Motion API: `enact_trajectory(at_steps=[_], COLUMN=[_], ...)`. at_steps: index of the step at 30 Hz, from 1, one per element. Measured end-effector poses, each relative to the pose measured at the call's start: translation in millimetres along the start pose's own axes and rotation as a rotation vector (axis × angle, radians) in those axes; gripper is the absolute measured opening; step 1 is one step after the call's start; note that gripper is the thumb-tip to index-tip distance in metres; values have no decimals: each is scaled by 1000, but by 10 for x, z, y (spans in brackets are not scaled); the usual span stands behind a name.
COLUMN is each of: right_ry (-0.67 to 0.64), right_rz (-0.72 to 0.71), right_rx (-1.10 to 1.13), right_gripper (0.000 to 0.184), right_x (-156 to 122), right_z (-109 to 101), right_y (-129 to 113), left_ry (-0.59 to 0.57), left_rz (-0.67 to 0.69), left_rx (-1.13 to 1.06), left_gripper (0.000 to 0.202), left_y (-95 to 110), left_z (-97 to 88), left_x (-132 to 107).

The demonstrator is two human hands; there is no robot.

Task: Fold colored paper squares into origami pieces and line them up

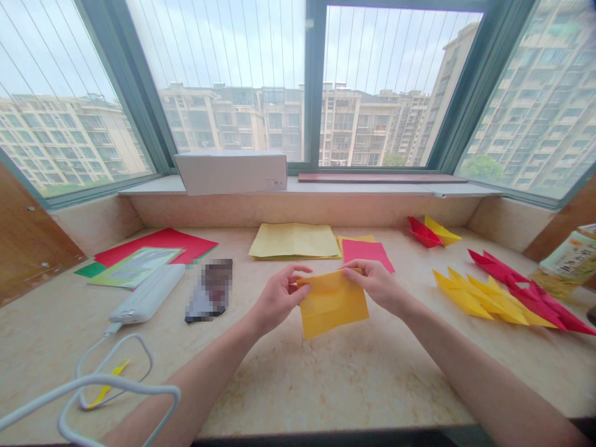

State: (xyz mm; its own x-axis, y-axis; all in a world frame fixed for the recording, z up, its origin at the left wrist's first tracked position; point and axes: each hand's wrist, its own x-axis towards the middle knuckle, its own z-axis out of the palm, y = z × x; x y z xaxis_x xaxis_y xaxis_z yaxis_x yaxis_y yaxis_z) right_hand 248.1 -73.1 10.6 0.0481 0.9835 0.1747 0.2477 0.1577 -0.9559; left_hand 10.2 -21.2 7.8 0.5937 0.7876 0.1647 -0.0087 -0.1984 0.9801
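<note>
Both grips are narrow: the left hand (pixel 278 297) and right hand (pixel 376 287) pinch the top corners of the yellow paper (pixel 333 305), which spreads below them at frame center

We see blurred packet (pixel 209 290) — only squares, can't tell what it is. Left hand (pixel 279 295) and right hand (pixel 375 285) hide top edge of yellow paper (pixel 333 304). Bottle (pixel 570 257) cut off by right edge — its words too small for us. White cord (pixel 51 397) runs off bottom edge. Tag (pixel 275 184) on white box (pixel 230 172) too small to read.
</note>
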Motion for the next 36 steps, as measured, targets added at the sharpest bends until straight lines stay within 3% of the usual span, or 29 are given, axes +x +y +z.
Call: enact_trajectory(at_steps=[5, 9, 14, 21, 27, 30, 33, 36], right_ry=[-4, -8, 0, 9, -71, -105, -93, 32], right_rz=[-87, -155, -83, -4, -5, -37, -27, -52], right_rx=[-85, -175, -44, 132, 148, 112, 151, 249], right_gripper=[29, 22, 22, 30, 30, 28, 34, 48], right_x=[-47, -105, -111, -129, -150, -170, -170, -128], right_z=[34, 107, 129, 91, 135, 193, 201, 136], right_y=[-6, -51, -98, -184, -175, -160, -176, -195], left_ry=[-137, -212, -183, -223, -460, -515, -479, -286], left_rz=[-11, 6, 11, -109, -263, -281, -290, -251], left_rx=[176, 289, 375, 139, -39, -83, -113, -206], left_gripper=[27, 38, 42, 34, 37, 39, 38, 39], left_y=[45, 85, 105, 122, 237, 271, 232, 167], left_z=[-4, 24, 36, 16, 24, 87, 150, 174], left_x=[-51, -84, -68, -63, -162, -213, -215, -161])
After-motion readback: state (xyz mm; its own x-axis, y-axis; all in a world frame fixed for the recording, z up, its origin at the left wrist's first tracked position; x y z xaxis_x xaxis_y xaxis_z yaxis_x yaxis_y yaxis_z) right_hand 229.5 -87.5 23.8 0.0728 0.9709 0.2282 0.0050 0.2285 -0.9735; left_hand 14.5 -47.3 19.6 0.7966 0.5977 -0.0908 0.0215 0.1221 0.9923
